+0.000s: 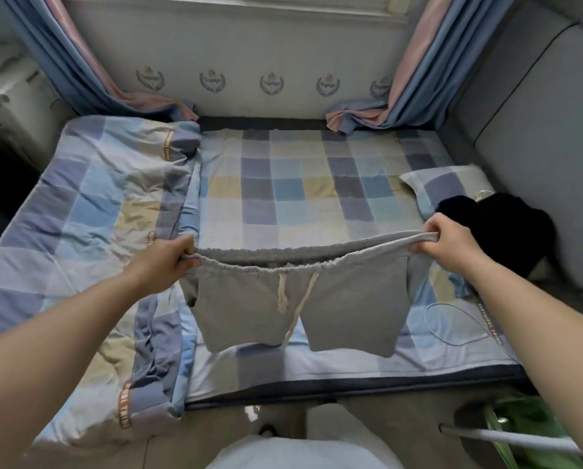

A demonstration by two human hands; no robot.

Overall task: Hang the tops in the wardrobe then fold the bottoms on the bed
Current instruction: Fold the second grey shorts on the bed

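A pair of grey shorts point(351, 299) with a white drawstring hangs stretched by its waistband above the checked bed point(283, 184). My left hand point(168, 262) grips the left end of the waistband. My right hand point(449, 243) grips the right end. Both legs of the shorts dangle toward the near edge of the mattress. A dark garment point(506, 225) lies bunched on the right side of the bed, just beyond my right hand.
A folded checked duvet point(90, 252) covers the left of the bed. A pillow point(449, 184) lies at the right, a white cable point(452, 319) near it. Curtains point(415, 79) hang at both back corners. A grey padded headboard point(537, 140) stands on the right.
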